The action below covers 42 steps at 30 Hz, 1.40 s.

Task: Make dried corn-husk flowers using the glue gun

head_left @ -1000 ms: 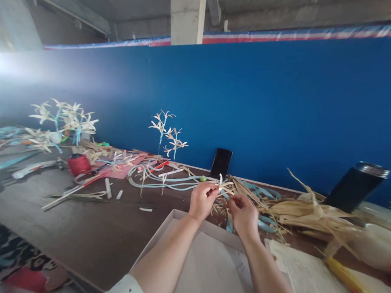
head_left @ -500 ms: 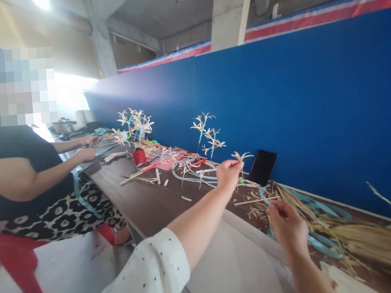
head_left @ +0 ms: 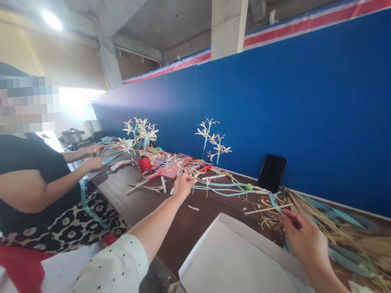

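Observation:
My left hand (head_left: pixel 184 183) reaches far out over the brown table (head_left: pixel 146 209), fingers pinched on a small pale straw flower (head_left: pixel 191 175) at the edge of a coil of light-blue strips (head_left: pixel 219 187). Closer in, my right hand (head_left: pixel 302 237) hovers with curled fingers over a heap of dry straw (head_left: pixel 376 249). Its fingertips meet the end of a thin straw stalk (head_left: pixel 266 209) that lies across the table.
A white box lid (head_left: pixel 232 265) lies in front of me. A black phone (head_left: pixel 272 173) leans on the blue wall (head_left: pixel 314 110). Straw flower sprigs (head_left: pixel 213 138) stand upright near a red spool (head_left: pixel 145 163). A person in a black top (head_left: pixel 21 169) works at the left.
My left hand carried the straw flower away from my right hand, left and forward, then down to the blue strips. My view swung left, bringing the other person in.

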Available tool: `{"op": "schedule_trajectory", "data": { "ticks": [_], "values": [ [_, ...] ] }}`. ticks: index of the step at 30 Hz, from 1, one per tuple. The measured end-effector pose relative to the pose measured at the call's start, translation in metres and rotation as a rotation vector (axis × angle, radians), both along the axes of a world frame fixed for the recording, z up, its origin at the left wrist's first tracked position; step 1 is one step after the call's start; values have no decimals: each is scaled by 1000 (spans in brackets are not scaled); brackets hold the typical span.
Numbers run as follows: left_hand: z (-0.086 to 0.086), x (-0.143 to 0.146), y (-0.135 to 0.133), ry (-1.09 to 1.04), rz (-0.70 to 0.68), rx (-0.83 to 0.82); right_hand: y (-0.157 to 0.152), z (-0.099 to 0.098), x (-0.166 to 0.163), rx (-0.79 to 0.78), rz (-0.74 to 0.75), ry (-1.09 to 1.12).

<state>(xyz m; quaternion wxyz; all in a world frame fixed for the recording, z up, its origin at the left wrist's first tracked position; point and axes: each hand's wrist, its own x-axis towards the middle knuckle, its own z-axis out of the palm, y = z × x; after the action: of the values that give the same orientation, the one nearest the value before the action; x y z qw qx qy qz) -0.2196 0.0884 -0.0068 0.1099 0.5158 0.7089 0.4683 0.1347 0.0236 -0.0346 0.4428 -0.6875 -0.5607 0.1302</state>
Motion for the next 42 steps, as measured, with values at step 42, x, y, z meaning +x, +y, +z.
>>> {"op": "schedule_trajectory", "data": {
  "ticks": [42],
  "values": [
    [46, 216, -61, -317, -599, 395, -7, 4, -9, 142, 108, 622]
  ]
}}
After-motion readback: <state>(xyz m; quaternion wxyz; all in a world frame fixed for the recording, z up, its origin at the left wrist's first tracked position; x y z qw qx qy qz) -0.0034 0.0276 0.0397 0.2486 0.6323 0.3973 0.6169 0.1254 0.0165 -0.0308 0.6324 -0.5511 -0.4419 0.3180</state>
